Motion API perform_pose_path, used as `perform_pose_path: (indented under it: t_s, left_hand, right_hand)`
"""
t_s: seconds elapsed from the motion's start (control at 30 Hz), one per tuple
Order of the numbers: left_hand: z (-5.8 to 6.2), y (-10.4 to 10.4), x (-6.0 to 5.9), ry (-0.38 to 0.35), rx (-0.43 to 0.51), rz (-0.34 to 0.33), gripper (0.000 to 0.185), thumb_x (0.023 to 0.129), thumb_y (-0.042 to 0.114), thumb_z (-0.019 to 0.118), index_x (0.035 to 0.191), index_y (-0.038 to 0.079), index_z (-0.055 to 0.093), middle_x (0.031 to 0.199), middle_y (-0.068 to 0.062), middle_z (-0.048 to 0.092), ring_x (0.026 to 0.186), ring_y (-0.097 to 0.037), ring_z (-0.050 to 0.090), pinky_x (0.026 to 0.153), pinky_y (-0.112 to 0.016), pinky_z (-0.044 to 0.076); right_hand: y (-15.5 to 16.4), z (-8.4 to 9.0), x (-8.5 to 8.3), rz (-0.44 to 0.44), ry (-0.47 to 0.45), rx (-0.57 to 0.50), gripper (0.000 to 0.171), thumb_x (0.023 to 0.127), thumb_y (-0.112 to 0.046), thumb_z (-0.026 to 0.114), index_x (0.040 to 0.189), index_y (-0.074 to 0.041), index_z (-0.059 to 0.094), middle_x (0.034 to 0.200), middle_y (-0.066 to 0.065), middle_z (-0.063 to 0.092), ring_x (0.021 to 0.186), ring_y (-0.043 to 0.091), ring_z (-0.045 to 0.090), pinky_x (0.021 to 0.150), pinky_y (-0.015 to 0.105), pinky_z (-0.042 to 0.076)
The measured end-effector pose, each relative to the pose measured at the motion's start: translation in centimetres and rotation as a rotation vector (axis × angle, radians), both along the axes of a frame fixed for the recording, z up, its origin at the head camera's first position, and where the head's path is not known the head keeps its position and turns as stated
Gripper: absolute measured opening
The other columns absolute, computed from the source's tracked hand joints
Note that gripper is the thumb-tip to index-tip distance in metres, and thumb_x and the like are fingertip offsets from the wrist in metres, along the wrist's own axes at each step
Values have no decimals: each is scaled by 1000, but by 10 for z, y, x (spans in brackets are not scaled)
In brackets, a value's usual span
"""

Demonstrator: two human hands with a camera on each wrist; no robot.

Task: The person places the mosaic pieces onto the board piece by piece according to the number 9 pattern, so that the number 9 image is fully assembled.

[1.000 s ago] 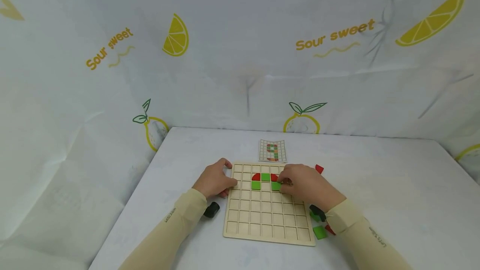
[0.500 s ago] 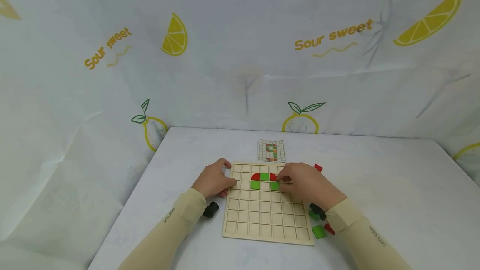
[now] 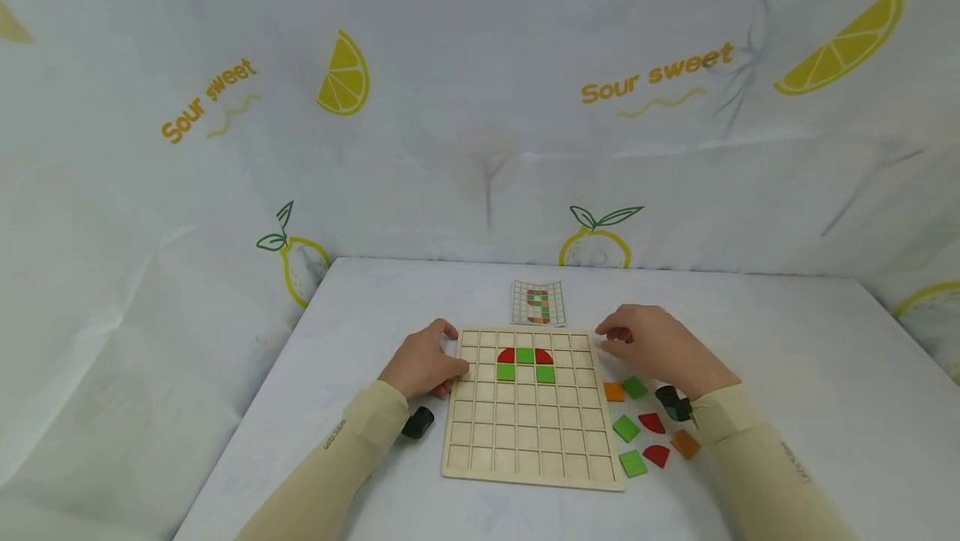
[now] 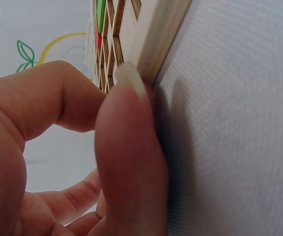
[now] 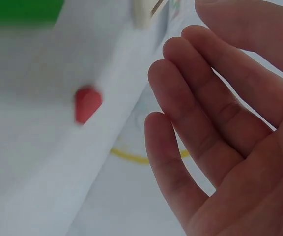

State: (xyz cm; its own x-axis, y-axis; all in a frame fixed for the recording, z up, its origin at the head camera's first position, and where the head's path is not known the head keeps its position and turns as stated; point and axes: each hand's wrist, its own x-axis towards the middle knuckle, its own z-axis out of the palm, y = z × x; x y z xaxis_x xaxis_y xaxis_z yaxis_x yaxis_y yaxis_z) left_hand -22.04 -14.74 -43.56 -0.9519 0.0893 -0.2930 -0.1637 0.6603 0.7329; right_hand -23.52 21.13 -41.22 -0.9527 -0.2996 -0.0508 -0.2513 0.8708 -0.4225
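A wooden grid board (image 3: 528, 433) lies on the table, with two red quarter-round tiles (image 3: 507, 355) and three green square tiles (image 3: 525, 355) set in its upper rows. My left hand (image 3: 438, 355) grips the board's left edge; in the left wrist view the thumb (image 4: 129, 147) presses against the board's edge (image 4: 156, 44). My right hand (image 3: 611, 339) hovers just off the board's upper right corner, fingers relaxed and holding nothing. The right wrist view shows a red tile (image 5: 87, 103) on the table near those fingers (image 5: 181, 147); in the head view the hand hides it.
A small pattern card (image 3: 537, 303) lies behind the board. Several loose tiles sit right of the board: orange (image 3: 613, 392), green (image 3: 624, 428), red (image 3: 651, 423). A lemon-print cloth backdrop (image 3: 480, 107) walls in the table.
My right hand has lifted off the green tile on the board and moved up and right, past the board's corner. This uncovers the loose tiles. The left hand has stayed put.
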Motion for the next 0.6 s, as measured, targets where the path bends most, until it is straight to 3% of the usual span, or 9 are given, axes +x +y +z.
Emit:
perform_pose_path:
  t_s: [0.3, 0.6]
  left_hand:
    - [3, 0, 3, 16, -14, -4, 51, 91, 15, 75, 138, 9, 56, 64, -5, 68, 51, -13, 59, 56, -25, 55]
    - [3, 2, 3, 16, -4, -7, 52, 90, 15, 75, 138, 9, 56, 64, -5, 68, 52, -13, 59, 56, -26, 55]
  right_hand:
    - [46, -5, -7, -85, -50, 8, 27, 99, -20, 74, 122, -8, 79, 113, 11, 74, 106, 31, 65, 93, 53, 61]
    - [49, -12, -13, -89, -74, -16, 33, 95, -17, 76, 125, -4, 77, 117, 14, 75, 110, 34, 65, 100, 57, 57]
